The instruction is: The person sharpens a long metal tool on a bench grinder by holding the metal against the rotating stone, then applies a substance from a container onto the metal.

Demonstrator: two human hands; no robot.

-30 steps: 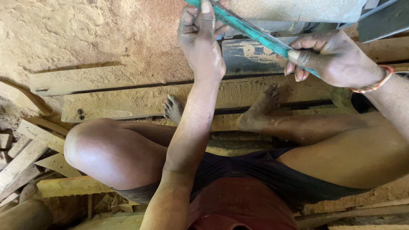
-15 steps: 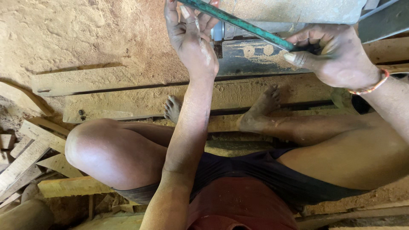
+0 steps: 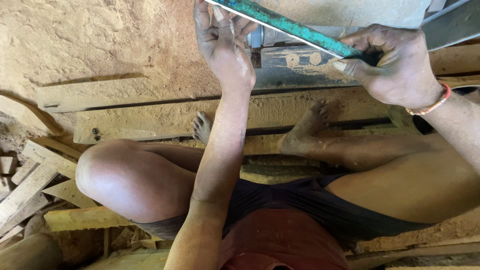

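A person sits on the ground with bare legs bent, and both hands reach out to a long green bar (image 3: 290, 27) near the top of the view. The bar is thin and flat, with chipped green paint, and it slants down from the top middle toward the right. The left hand (image 3: 225, 47) is at the upper end of the bar — its fingers (image 3: 220, 17) are curled up against the bar and partly hidden by the picture's edge, so how tightly they grip cannot be told. The right hand (image 3: 395, 62) is closed around the lower end of the bar, with the thumb (image 3: 355, 65) pressed along its underside. A thin red and gold bracelet (image 3: 435, 102) sits on the right wrist. Just behind the bar is a grey metal machine part (image 3: 300, 65), dusty with sawdust, and it lies between the two hands. Under the arms lie long flat wooden planks (image 3: 150, 117) — they run side to side across the ground. Two bare feet rest on these planks: one foot (image 3: 202, 127) near the middle, and the other foot (image 3: 305, 127) further right. The left knee (image 3: 120, 175) sticks up big and round at the lower left. Sawdust (image 3: 90, 40) covers the ground at the upper left. A pile of small wood scraps (image 3: 30, 185) lies at the far left, next to the knee.
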